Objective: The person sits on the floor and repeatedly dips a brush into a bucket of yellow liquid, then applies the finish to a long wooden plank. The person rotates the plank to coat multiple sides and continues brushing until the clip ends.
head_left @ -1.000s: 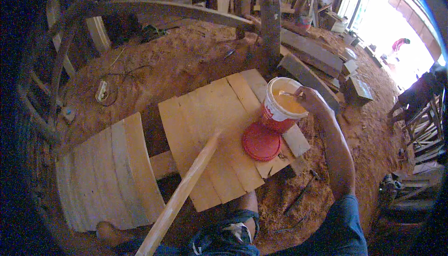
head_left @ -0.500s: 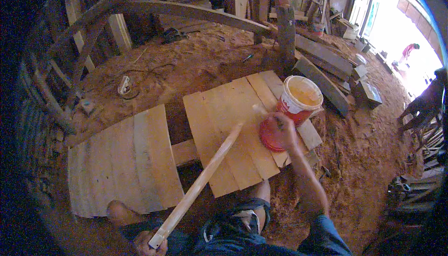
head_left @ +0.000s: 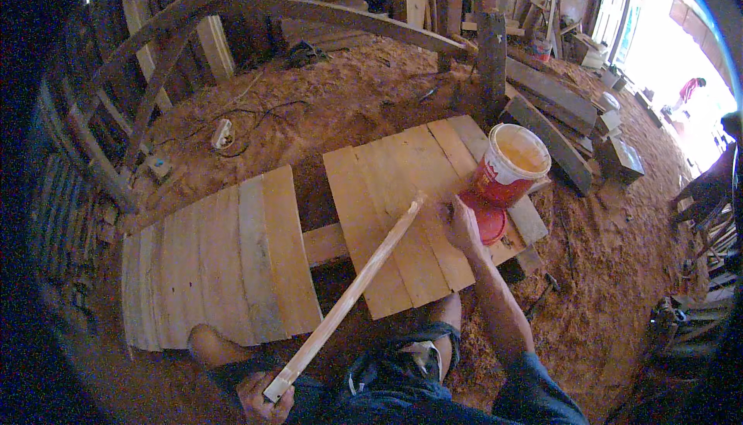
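My left hand [head_left: 265, 399] is closed around the near end of a long, pale wooden strip [head_left: 348, 301]. The strip slants away to the right, its far end over a panel of light boards [head_left: 395, 231]. Close to that far end is my right hand [head_left: 463, 225], fingers bent together; what they pinch is blurred and partly hidden. Beside this hand a round red lid or shallow dish [head_left: 491, 225] lies on the boards. Just behind it stands a white and red bucket [head_left: 495, 179] with yellowish stuff inside.
Another board panel [head_left: 209, 262] lies to the left, joined by a crosspiece [head_left: 325, 245]. A dark wooden post [head_left: 492, 57] and stacked planks [head_left: 549, 135] stand beyond the bucket. A hammer-like tool [head_left: 548, 284] lies on the reddish ground at right. Another person [head_left: 686, 92] is far off outside.
My right hand has moved from over the red lid toward the strip's far end, uncovering more of the lid. My left hand still grips the strip. The whole view has shifted slightly.
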